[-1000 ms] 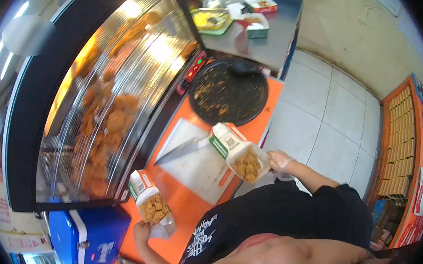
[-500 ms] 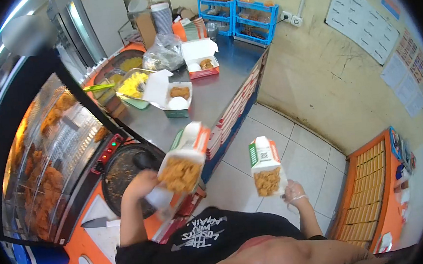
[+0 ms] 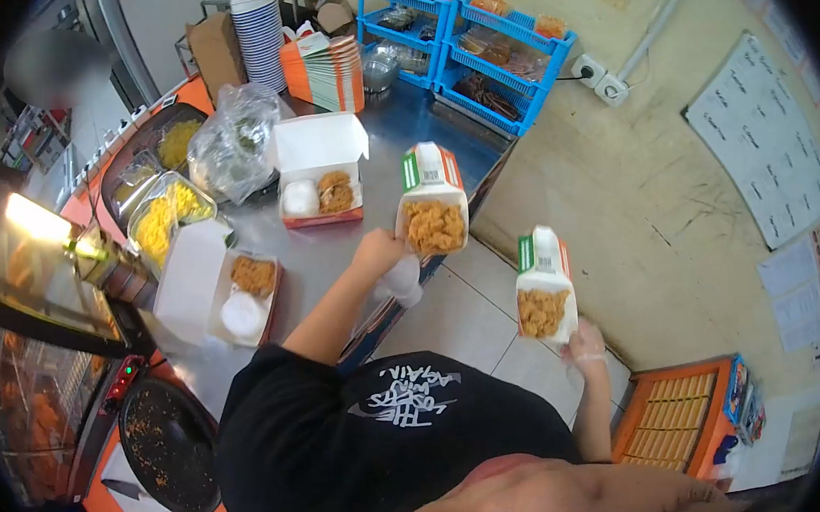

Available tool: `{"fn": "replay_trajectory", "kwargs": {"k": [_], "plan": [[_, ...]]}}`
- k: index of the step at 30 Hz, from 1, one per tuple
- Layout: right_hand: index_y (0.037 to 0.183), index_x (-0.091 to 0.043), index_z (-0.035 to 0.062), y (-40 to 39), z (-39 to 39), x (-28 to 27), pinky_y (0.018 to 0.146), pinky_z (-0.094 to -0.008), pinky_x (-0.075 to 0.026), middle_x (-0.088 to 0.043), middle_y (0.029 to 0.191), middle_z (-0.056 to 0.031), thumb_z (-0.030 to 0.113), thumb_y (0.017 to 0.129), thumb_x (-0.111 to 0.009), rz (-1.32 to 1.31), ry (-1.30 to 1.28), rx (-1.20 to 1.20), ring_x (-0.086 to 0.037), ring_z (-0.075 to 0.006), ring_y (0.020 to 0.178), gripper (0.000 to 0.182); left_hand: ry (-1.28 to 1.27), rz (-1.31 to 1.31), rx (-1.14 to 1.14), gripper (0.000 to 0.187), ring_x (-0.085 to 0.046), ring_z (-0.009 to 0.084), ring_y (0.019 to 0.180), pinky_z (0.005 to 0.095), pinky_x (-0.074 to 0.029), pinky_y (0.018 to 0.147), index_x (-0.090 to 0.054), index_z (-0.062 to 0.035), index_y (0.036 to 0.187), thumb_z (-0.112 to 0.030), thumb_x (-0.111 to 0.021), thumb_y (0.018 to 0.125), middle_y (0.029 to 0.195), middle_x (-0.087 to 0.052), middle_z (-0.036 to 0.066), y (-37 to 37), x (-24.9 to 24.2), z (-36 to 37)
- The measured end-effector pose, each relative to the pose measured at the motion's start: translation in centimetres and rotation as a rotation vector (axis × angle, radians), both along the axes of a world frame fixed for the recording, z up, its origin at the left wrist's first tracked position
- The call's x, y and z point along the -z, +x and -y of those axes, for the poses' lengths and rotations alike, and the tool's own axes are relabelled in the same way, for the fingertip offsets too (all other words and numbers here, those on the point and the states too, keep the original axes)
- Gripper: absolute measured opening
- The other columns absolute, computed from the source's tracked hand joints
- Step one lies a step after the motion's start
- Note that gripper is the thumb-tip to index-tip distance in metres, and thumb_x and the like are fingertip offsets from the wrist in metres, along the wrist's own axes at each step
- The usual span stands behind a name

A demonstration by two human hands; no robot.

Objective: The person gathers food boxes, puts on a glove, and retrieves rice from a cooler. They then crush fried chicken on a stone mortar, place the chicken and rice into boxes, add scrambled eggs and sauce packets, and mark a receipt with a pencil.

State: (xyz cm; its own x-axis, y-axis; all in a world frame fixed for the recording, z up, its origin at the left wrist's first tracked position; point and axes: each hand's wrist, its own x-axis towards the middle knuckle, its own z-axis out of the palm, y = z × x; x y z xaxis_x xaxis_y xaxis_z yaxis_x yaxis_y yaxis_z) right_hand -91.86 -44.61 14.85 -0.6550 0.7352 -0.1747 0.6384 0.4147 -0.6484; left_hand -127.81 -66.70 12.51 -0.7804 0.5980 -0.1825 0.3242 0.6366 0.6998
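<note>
My left hand (image 3: 378, 257) grips an opened carton of fried chicken (image 3: 434, 225) by its lower left corner, near the counter's right edge. A loose clear plastic glove or bag hangs beneath that hand. Farther right, over the floor, my gloved right hand (image 3: 586, 346) holds a second carton of fried chicken (image 3: 542, 311) at its lower corner. On the metal counter (image 3: 312, 264) stand two open boxes, a back box (image 3: 325, 215) and a front box (image 3: 203, 290), each with fried chicken and a white round item.
Blue racks (image 3: 500, 56), stacked cups (image 3: 258, 42), folded cartons (image 3: 324, 75), a plastic bag (image 3: 237, 144) and a yellow food tray (image 3: 171, 222) stand along the counter. A black pan (image 3: 167, 448), a knife (image 3: 123, 488) and a glass warmer (image 3: 36, 401) are at left.
The view has turned and shifted toward the counter. My left hand has carried its carton away from the pan, up and to the right. My right hand still holds its carton.
</note>
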Motion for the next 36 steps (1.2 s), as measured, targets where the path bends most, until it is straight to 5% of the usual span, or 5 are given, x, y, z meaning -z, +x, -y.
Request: {"fn": "replay_trajectory", "kwargs": {"k": [14,18,22,25,36], "plan": [[0.082,-0.058,0.0005,-47.3,-33.5,14.8,0.067,-0.0445,-0.045,-0.059,0.081,-0.0225,0.022,0.081,-0.044,0.288,0.649,-0.903,-0.057,-0.0383,0.077,0.026,-0.025,0.173,-0.500,0.034,-0.060,0.0328,0.084,0.0375,-0.046,0.078,-0.064,0.0027,0.085,-0.029,-0.051,0.079,0.087,-0.061,0.023,-8.8,1.0,-9.7],[0.098,-0.058,0.0005,-51.9,-21.0,-3.3,0.076,-0.0401,-0.042,-0.059,0.093,-0.0220,0.033,0.082,-0.048,-0.170,0.294,-0.529,-0.056,-0.0357,0.085,0.038,0.517,0.318,-0.549,0.022,-0.057,0.0165,0.085,0.0277,-0.044,0.077,-0.063,-0.0002,0.093,-0.007,-0.054,0.074,0.093,-0.062,0.010,-1.7,-6.4,-1.3],[0.101,-0.057,0.0026,-56.4,-6.6,-6.0,0.069,-0.0271,-0.043,-0.059,0.084,-0.0114,0.016,0.080,-0.048,-0.539,-0.295,-1.264,-0.055,-0.0149,0.076,0.027,0.577,0.119,-1.090,0.036,-0.055,0.0121,0.088,0.0239,-0.044,0.077,-0.060,-0.0014,0.101,0.004,-0.049,0.067,0.097,-0.060,0.007,6.6,-13.5,9.2],[0.101,-0.057,0.0066,-58.8,7.7,-7.3,0.072,-0.0291,-0.043,-0.057,0.085,-0.0096,0.014,0.081,-0.046,-0.444,0.158,-1.891,-0.055,-0.0202,0.080,0.024,0.132,-0.479,-1.396,0.050,-0.055,0.0164,0.094,0.0263,-0.042,0.083,-0.055,-0.0011,0.112,0.004,-0.047,0.063,0.104,-0.058,0.012,8.1,-16.3,14.4],[0.117,-0.051,0.0061,-64.0,39.5,-1.3,0.088,-0.0333,-0.041,-0.055,0.112,-0.0150,0.017,0.064,-0.068,0.151,0.018,-1.623,-0.051,-0.0276,0.107,0.056,0.437,-0.456,-1.117,0.074,-0.040,0.0193,0.118,0.0290,-0.029,0.098,-0.032,-0.0067,0.132,0.007,-0.056,0.064,0.128,-0.043,0.013,2.4,-13.0,34.5]]}}
